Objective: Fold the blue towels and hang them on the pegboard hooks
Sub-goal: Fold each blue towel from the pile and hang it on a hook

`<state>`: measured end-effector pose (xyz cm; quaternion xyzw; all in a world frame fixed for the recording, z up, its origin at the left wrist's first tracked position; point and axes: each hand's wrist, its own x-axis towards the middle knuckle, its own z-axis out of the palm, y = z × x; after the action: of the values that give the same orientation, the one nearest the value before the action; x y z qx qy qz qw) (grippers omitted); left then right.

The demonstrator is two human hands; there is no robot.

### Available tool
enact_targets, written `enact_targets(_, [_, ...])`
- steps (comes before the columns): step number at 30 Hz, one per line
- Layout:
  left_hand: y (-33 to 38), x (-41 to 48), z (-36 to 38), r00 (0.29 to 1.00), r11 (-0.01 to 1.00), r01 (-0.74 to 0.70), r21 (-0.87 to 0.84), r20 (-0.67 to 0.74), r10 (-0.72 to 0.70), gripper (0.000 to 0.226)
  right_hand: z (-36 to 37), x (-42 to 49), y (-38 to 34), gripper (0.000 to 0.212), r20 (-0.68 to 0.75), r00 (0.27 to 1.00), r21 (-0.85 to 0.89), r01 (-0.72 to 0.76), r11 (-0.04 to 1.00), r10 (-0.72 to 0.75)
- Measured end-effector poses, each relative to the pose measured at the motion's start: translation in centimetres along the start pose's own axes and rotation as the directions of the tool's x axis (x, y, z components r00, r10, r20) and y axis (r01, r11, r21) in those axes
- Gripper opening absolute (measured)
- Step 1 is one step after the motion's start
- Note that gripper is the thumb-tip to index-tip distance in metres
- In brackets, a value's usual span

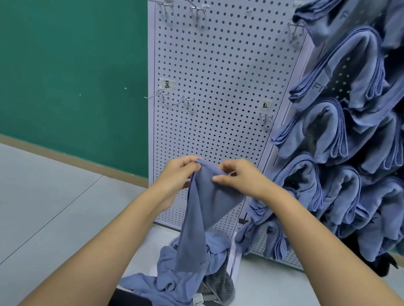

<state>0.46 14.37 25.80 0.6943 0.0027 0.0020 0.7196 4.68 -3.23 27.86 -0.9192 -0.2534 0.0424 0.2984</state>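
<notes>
1. Currently one blue towel hangs in front of the white pegboard, and its lower end reaches the pile of towels on the floor.
2. Many folded towels already hang to the right. The hooks on this panel are bare, so plenty seems left to do.
3. The left hand and right hand are raised close together, each pinching the towel's top edge with curled fingers.

Green wall above pale tiled floor

Even soft light, warped edges
</notes>
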Motion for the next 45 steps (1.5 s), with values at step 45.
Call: enact_targets(45, [6.8, 0.7, -12.1, 0.993, 0.995, 0.019, -0.094, 0.119, -0.008, 0.028, -14.1, -8.8, 4.4, 0.025, -0.086, 0.968, 0.732, -0.099, 0.674, 0.235])
